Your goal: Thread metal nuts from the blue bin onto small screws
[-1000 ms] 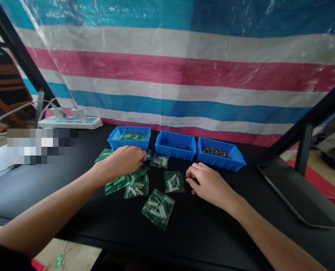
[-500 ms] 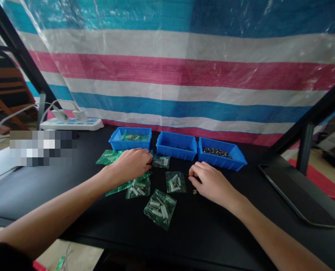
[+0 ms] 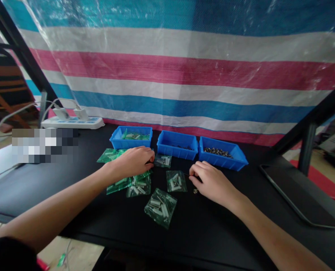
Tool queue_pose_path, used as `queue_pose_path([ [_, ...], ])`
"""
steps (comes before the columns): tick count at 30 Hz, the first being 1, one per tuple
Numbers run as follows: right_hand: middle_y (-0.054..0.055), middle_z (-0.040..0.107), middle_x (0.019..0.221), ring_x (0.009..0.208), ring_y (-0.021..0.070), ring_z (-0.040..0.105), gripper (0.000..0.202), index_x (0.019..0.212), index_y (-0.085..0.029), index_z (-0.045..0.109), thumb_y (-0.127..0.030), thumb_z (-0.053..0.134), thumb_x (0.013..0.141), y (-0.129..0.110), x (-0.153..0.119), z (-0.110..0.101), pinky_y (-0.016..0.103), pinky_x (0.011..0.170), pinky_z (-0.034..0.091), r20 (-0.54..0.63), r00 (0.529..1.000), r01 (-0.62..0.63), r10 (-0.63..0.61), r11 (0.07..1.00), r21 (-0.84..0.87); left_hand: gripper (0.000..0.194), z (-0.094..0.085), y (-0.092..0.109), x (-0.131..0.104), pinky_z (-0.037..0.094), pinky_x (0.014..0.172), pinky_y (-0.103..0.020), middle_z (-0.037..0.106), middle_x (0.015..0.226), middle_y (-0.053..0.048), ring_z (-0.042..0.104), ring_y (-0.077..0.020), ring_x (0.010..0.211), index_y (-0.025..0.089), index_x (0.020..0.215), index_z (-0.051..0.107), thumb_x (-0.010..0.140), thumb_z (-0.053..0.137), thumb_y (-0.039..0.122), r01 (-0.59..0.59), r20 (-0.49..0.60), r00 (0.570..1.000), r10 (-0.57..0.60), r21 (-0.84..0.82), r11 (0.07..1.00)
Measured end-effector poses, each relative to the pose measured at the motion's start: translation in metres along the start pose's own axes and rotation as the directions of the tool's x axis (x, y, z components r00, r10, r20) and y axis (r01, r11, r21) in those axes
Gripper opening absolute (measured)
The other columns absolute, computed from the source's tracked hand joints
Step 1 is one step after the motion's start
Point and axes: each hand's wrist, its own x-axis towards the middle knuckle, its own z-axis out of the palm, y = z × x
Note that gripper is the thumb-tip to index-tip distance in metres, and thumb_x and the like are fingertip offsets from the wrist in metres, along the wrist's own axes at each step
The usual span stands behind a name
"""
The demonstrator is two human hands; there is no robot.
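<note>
My left hand [image 3: 137,161] is closed, palm down, over a group of green plastic bags [image 3: 107,155], its curled fingertips beside a small clear bag [image 3: 163,161] of metal pieces. What those fingers hold, if anything, is hidden. On the right, my right hand [image 3: 209,180] rests low over the table with thumb and fingers pinched together; a thin dark line shows at the fingertips, too small to name. Just below it lies a small round metal piece [image 3: 195,191]. Between the hands are a bag of silvery cylinders [image 3: 176,181] and, nearer me, a larger one [image 3: 161,208].
Three blue bins stand at the back: the left bin [image 3: 115,143] with green bags, the middle bin [image 3: 177,151] with small dark parts, the right bin [image 3: 226,162] with metal pieces. A phone [image 3: 299,195] lies right, a power strip [image 3: 73,122] back left. A striped sheet [image 3: 167,75] hangs behind.
My left hand has shifted very slightly to the right, its fingers a little more curled. My right hand and the bags have stayed in place.
</note>
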Motion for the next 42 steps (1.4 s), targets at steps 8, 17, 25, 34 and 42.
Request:
queue_pose_path([
  [8,0.002,0.058,0.078,0.079,0.0182,0.052,0.009,0.073,-0.019,0.051,-0.013,0.054,0.079,0.001,-0.001,0.000,0.030,0.067,0.040,-0.001,1.000,0.009,-0.009,1.000,0.005,0.010,0.004,-0.018,0.008,0.040,0.077,-0.025,0.060,0.084,-0.002,0.054,-0.0161,0.085,0.018,0.081,0.058,0.083,0.048,0.019,-0.241,0.025,0.968,0.248,-0.165,0.956],
  [17,0.002,0.058,0.080,0.079,0.0186,0.052,0.008,0.074,-0.019,0.051,-0.015,0.053,0.080,0.001,-0.001,0.000,0.031,0.067,0.041,0.004,1.000,0.015,-0.015,1.000,0.019,0.011,0.009,-0.019,0.012,0.040,0.073,-0.023,0.061,0.086,-0.002,0.056,-0.0142,0.081,0.017,0.087,0.057,0.085,0.047,0.019,-0.210,-0.030,0.978,0.208,-0.202,0.957],
  [25,0.002,0.058,0.080,0.081,0.0182,0.052,0.007,0.075,-0.019,0.052,-0.014,0.054,0.080,0.001,-0.001,0.000,0.030,0.070,0.041,0.014,1.000,0.003,-0.003,1.000,0.006,0.007,0.010,-0.018,0.012,0.041,0.073,-0.023,0.060,0.086,-0.002,0.056,-0.0148,0.081,0.016,0.085,0.057,0.082,0.051,0.016,-0.219,-0.023,0.975,0.219,-0.177,0.959],
  [34,0.002,0.058,0.080,0.080,0.0182,0.052,0.007,0.074,-0.018,0.053,-0.014,0.055,0.080,0.001,0.000,0.000,0.030,0.069,0.041,0.022,1.000,0.002,-0.002,1.000,0.004,0.009,0.015,-0.016,0.012,0.041,0.073,-0.024,0.059,0.085,-0.003,0.054,-0.0154,0.082,0.015,0.086,0.055,0.085,0.046,0.015,-0.292,-0.096,0.955,0.281,-0.127,0.948],
  [42,0.002,0.058,0.080,0.080,0.0183,0.052,0.008,0.073,-0.018,0.053,-0.014,0.055,0.080,0.000,0.000,0.000,0.030,0.069,0.041,0.019,1.000,0.008,-0.008,1.000,0.014,0.012,0.021,-0.012,0.015,0.041,0.077,-0.027,0.059,0.088,-0.003,0.053,-0.0165,0.083,0.016,0.089,0.055,0.088,0.045,0.020,-0.341,-0.157,0.928,0.338,0.006,0.940],
])
